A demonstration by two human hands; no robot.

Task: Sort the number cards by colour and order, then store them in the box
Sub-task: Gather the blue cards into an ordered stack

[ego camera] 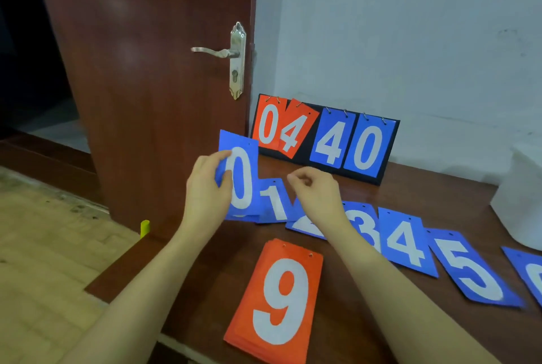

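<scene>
Blue cards lie in a row across the dark wooden worktop (366,319), running from its left edge toward the right: 1 (274,202), 2 (305,227), 3 (362,224), 4 (406,242), 5 (472,269), and one more cut off at the right edge, its digit unreadable. The left hand (206,187) pinches a blue 0 (240,178) by its left side, thumb on the face, holding it tilted up over the row's left end; another card may lie beneath it. The right hand (315,190) hovers over the 2 with fingers curled, thumb and forefinger close together, apparently holding nothing. An orange stack (278,302) topped by a 9 sits near the front edge. A scoreboard (325,136) stands at the back edge against the wall, showing orange 0 4 and blue 4 0. Something white (522,193) stands at the right edge.
</scene>
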